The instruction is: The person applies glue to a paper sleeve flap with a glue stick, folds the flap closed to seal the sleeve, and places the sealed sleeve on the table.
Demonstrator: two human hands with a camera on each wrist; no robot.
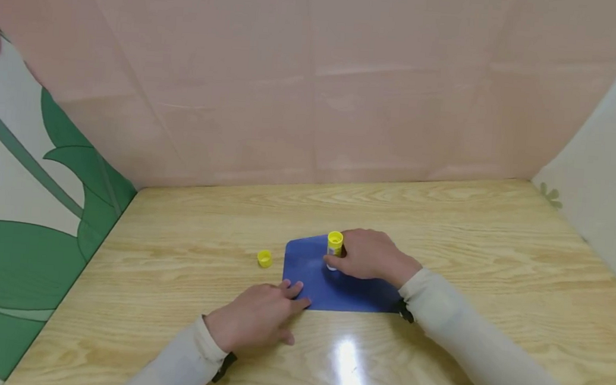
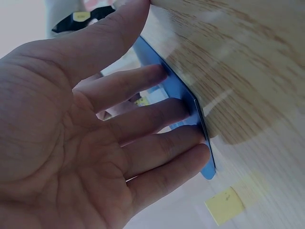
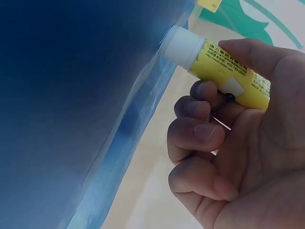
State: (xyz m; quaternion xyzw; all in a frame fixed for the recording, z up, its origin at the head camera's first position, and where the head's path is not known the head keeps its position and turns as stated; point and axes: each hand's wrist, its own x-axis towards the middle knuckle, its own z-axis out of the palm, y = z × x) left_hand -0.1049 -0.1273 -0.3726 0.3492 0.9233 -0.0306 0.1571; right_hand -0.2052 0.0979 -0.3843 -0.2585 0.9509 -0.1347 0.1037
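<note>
- Nearest, the left hand (image 1: pixel 262 314) lies spread, grasping nothing, its fingertips on the near left corner of the blue paper (image 1: pixel 303 264), apparently steadying it.
- The paper lies on the desk (image 1: pixel 203 227); a paler strip runs along one edge, but I cannot tell how much glue it carries.
- Left of the paper, the yellow cap (image 1: pixel 264 259) sits apart: uncapping is done, recapping is left.
- Farther, the right hand (image 1: pixel 370 256) is closed round the glue stick (image 1: pixel 335 242), white end down against the paper's far part. Gluing looks under way, not finished.
</note>
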